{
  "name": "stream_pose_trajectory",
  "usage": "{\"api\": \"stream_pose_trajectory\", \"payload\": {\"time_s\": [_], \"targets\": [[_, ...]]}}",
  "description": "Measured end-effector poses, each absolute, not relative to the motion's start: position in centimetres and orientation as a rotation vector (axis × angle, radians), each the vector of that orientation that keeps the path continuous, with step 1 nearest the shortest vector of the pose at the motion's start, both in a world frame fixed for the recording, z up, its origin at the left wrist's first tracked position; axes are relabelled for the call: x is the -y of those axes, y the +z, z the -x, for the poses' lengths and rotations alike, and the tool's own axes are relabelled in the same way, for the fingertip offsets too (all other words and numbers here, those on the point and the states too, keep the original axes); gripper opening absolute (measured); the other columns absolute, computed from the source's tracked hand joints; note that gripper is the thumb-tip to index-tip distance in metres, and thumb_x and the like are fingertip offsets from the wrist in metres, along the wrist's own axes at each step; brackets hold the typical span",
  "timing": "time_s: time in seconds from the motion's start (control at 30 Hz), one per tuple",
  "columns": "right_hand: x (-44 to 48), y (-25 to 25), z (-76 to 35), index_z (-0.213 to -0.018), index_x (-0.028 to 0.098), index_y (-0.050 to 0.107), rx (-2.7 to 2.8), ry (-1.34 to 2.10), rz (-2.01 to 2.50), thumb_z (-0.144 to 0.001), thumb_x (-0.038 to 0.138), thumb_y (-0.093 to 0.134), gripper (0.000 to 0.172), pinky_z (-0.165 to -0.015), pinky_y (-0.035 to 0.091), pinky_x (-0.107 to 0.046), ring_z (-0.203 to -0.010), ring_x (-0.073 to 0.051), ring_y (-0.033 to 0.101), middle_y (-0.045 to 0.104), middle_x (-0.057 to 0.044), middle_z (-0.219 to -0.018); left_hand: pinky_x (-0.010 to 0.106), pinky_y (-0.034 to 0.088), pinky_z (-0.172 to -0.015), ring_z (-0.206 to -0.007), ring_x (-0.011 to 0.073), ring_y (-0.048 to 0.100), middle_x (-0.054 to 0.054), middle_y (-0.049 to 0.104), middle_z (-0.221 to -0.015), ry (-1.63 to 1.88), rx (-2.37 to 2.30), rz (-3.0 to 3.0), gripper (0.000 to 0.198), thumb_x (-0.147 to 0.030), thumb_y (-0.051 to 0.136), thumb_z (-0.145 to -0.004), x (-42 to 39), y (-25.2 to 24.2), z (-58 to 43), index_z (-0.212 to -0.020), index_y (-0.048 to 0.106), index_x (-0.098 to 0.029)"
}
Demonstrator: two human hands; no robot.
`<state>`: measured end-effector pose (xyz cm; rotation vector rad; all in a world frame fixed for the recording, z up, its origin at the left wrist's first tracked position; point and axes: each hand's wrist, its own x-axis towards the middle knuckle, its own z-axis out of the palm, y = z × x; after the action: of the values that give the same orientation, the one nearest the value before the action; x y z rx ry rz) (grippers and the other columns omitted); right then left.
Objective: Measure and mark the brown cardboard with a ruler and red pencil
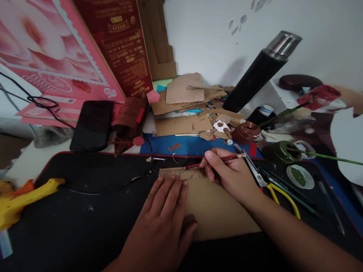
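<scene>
A sheet of brown cardboard (pixel 221 211) lies on the black mat in front of me. Across its far edge runs a clear strip that looks like a ruler (pixel 195 173). My left hand (pixel 167 211) rests flat, fingers stretched out, with the fingertips pressing on this strip. My right hand (pixel 227 170) is closed around a thin red-and-black pencil (pixel 227 158). The pencil slants low to the left, its point at the strip's far edge; whether it touches the cardboard I cannot tell. Just right of that hand lie scissors (pixel 268 183) with yellow handles.
A yellow glue gun (pixel 25 204) lies at left, below a black phone (pixel 92 124). Cardboard scraps (pixel 184 124) are piled at the back. A dark thermos (pixel 261 71), a brown paint jar (pixel 246 132) and a green paint jar (pixel 283 152) with sticks in them stand at right.
</scene>
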<state>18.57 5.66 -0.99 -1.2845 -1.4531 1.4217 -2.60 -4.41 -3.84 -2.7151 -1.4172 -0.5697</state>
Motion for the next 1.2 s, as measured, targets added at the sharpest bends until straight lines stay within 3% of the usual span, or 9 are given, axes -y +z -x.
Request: {"api": "stream_pose_trajectory", "payload": {"time_s": [1.0,1.2], "targets": [[-5.64,-1.24,-18.79,-0.085,0.022,0.073,1.482,1.409,1.296,-0.108,0.056,0.060,0.044,-0.058,0.043,-0.028,-0.054,-0.013,0.056,0.061,0.004,-0.057,0.051,0.044,-0.116,-0.138,0.0361,0.055,0.017,0.067,-0.142,-0.544,1.347,2.660,0.054,-0.039,0.053,-0.100,4.11,-3.88,2.79,-0.142,0.062,-0.005],[-5.66,-1.16,-18.81,-0.084,0.021,0.073,1.468,1.431,1.279,-0.108,0.056,0.060,0.044,-0.056,0.040,-0.028,-0.052,-0.012,0.051,0.059,0.005,-0.055,0.052,0.044,-0.115,-0.138,0.0365,0.054,0.017,0.067,-0.143,-0.535,1.328,2.654,0.054,-0.039,0.052,-0.101,4.06,-4.02,2.80,-0.141,0.062,-0.005]]}}
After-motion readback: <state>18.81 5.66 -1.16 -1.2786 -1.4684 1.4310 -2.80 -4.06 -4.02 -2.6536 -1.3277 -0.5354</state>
